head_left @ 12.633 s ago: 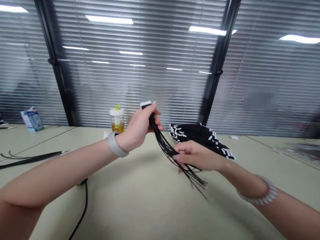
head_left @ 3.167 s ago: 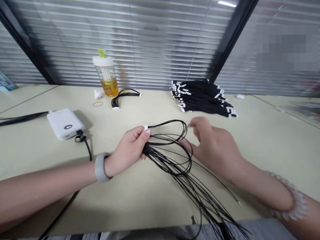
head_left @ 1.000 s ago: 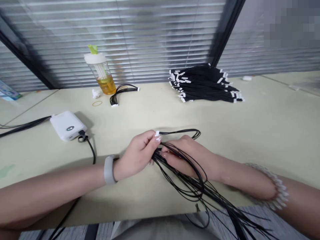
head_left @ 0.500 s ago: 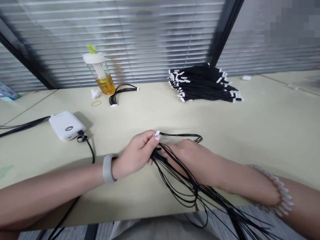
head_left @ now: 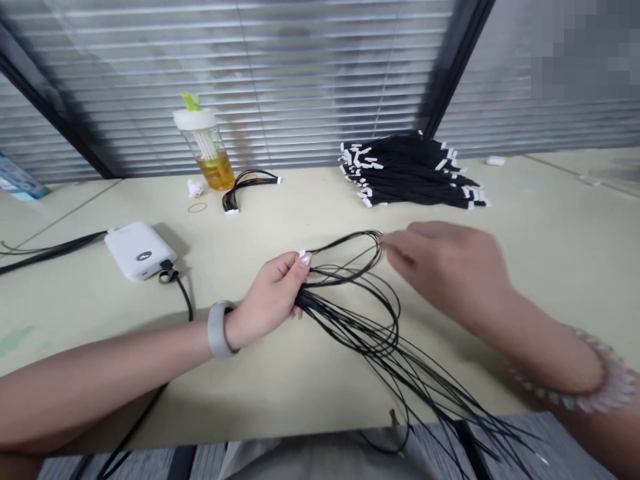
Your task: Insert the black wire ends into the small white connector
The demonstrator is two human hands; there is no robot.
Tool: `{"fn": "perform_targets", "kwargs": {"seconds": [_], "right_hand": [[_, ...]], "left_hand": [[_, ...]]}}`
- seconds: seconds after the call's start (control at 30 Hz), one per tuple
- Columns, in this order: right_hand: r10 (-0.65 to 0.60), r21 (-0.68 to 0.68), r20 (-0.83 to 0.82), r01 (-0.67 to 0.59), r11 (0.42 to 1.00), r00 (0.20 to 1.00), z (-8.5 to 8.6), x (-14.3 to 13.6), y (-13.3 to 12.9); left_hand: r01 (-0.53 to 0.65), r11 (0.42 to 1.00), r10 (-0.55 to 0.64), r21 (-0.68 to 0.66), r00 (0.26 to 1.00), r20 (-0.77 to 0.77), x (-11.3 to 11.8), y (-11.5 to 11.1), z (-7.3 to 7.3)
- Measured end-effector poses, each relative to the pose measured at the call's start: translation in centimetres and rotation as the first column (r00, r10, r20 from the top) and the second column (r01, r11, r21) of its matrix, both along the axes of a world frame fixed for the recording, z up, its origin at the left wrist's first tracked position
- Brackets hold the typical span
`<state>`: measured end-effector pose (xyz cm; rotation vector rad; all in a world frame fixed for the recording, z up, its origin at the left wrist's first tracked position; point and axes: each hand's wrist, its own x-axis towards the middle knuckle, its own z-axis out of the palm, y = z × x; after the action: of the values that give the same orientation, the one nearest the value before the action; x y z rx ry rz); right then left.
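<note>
My left hand (head_left: 273, 290) is closed around a bundle of thin black wires (head_left: 350, 327) above the front of the table. Between its thumb and fingers a small white connector (head_left: 303, 254) peeks out. From there the wires curve right in loops, and their loose ends trail down past the table's front edge. My right hand (head_left: 445, 267) is to the right, slightly blurred, its fingers pinched together at the bend of a wire loop (head_left: 373, 235). Its fingertips are partly hidden from view.
Behind lies a large pile of black cables (head_left: 410, 170) with white connectors. Left of it are a short cable (head_left: 250, 180), a bottle of yellow liquid (head_left: 215, 167), a rubber band (head_left: 197, 208) and a white power bank (head_left: 140, 250) with a cord. A white case (head_left: 495, 161) is back right.
My right hand has moved up and to the right, away from my left hand. The wire loops now show spread between them. My left hand keeps its hold on the bundle.
</note>
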<state>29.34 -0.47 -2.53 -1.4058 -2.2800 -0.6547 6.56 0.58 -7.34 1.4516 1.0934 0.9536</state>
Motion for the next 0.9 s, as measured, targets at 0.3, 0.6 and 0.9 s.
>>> {"fn": "perform_targets", "kwargs": {"seconds": [0.3,0.6,0.9], "right_hand": [[0.134,0.061,-0.982,-0.454,0.889,0.131,1.1,0.0,0.9],[0.134,-0.314,-0.650,-0.425,0.849,0.748,-1.1,-2.2,-0.6],[0.131,-0.344,-0.483,-0.325,0.881,0.866,-1.9,-3.1,-0.3]], "left_hand": [[0.051,0.998,-0.050,-0.029,0.998,0.045,-0.3,0.4,-0.2],[0.081,0.996,-0.082,0.043,0.996,0.027,-0.2,-0.1,-0.2],[0.110,0.993,-0.109,0.040,0.994,-0.028,-0.1,-0.2,-0.1]]}}
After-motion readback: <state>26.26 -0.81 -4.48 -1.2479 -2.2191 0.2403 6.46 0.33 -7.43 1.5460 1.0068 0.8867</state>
